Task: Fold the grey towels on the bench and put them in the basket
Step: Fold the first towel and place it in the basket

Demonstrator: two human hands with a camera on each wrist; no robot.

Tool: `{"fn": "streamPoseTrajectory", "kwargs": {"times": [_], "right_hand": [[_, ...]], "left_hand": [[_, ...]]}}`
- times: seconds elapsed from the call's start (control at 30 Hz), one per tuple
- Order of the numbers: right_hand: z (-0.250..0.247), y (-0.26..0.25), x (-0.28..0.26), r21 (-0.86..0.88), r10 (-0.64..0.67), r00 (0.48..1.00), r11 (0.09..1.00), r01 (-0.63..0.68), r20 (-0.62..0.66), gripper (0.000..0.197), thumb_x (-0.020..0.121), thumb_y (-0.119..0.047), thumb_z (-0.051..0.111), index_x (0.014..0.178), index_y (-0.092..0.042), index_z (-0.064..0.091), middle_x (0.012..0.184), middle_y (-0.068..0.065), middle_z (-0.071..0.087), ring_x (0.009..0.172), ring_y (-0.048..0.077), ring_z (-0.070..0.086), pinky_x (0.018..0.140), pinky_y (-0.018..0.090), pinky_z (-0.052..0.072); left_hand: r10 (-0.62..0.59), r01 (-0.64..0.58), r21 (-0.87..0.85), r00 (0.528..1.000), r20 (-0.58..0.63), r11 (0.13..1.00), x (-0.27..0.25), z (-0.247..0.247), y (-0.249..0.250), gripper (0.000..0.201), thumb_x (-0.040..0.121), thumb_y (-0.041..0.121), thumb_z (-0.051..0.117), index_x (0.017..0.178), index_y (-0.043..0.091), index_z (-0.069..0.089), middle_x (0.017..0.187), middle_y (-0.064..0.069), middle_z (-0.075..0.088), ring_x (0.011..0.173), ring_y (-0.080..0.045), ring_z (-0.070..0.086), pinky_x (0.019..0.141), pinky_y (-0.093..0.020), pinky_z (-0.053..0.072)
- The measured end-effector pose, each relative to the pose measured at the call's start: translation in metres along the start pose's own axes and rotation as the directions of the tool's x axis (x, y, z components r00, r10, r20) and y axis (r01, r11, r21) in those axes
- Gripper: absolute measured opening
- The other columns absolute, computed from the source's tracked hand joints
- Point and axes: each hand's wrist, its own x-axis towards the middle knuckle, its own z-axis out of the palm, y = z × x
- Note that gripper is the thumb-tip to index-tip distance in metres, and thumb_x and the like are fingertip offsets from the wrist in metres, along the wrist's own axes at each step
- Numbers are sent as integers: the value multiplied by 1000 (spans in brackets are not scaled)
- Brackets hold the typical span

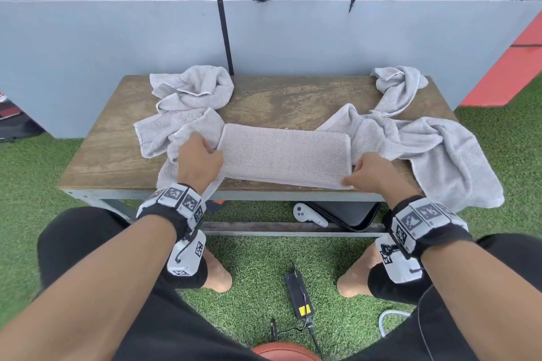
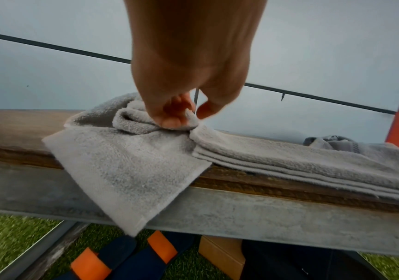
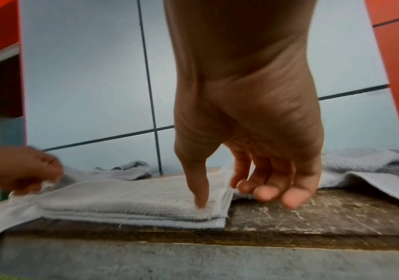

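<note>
Setting: you are sitting before a wooden bench (image 1: 264, 99) on artificial grass, a pale panelled wall behind it.

Item one: a folded towel (image 1: 284, 152) is lying flat along the near edge, several layers stacked, as the wrist views are showing.

Item two: your left hand (image 1: 199, 158) is curling its fingers into bunched cloth at the strip's left end; in the left wrist view the fingertips (image 2: 172, 121) are clamping a ridge of terry.

Item three: your right hand (image 1: 372, 173) is working at the right end, thumb (image 3: 199, 191) pressing on top, the other fingers loosely bent beside the edge, apparently holding nothing.

Item four: crumpled towels are waiting at the far left (image 1: 190, 88), far right corner (image 1: 396, 82) and right edge (image 1: 440, 155), the last one hanging over the side.

Item five: the basket is not appearing in any view.

Handling: the terry is looking soft, light and limp; it will probably sag, so you are better taking both ends or sliding a palm beneath the stack.

Markings: the wrist bands (image 1: 179, 199) are carrying square coded tags only; no readable words or brands are showing.
</note>
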Motion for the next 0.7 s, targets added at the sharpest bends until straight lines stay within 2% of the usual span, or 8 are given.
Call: {"fn": "streamPoseTrajectory", "kwargs": {"times": [0.1,0.17,0.23,0.37,0.43,0.5,0.6,0.7], "right_hand": [[6,-21,-2,-93,-149,965,987,131,-214,36,82,-34,63,109,-12,52,109,8,56,106,33,52,90,46,48],[13,-47,-2,-102,-313,909,950,296,-274,33,90,-30,57,117,-11,50,118,9,51,112,30,47,94,45,45],[26,-71,4,-103,-430,872,903,417,-233,34,94,-25,52,124,-10,48,126,9,50,116,27,47,97,45,46],[61,-96,23,-134,-487,866,871,472,-113,45,98,-22,44,141,-9,40,150,11,40,136,27,39,113,46,37],[77,-92,30,-171,-505,859,857,487,-85,53,102,-27,35,153,-12,29,162,8,27,149,24,24,122,45,23],[88,-80,35,-210,-503,862,850,482,-57,58,106,-35,22,161,-18,12,169,1,8,155,18,4,126,44,7],[95,-67,37,-269,-510,855,840,472,-92,59,106,-43,11,161,-26,1,169,-5,-3,155,15,-7,126,44,-2],[98,-66,39,-263,-502,858,847,461,-112,60,104,-45,11,161,-28,0,169,-7,-4,155,14,-9,126,44,-2]], "left_hand": [[215,-219,-15,969,-118,976,3,13,10,14,88,14,61,97,8,51,92,-8,56,81,-23,53,68,-29,39],[371,-371,7,928,-36,929,0,28,23,12,91,14,58,100,11,51,99,-4,51,87,-17,49,73,-21,36],[469,-473,53,880,72,879,-3,48,37,15,93,15,56,107,12,54,108,0,50,95,-14,48,81,-23,40],[499,-545,139,825,267,827,-5,89,56,30,96,13,49,126,11,53,129,-3,51,118,-20,48,100,-35,42],[493,-568,202,808,321,798,-5,105,53,38,101,19,41,138,12,47,145,-5,45,137,-25,39,114,-38,32],[440,-571,312,804,400,759,-5,117,44,53,105,30,26,156,15,27,164,-2,23,153,-24,15,124,-41,14],[431,-594,418,797,424,687,-2,124,30,67,98,42,3,161,19,12,168,3,7,155,-19,3,126,-44,6],[458,-603,390,791,406,695,2,123,27,66,98,45,7,160,23,16,168,4,10,155,-18,7,125,-46,8]]}}
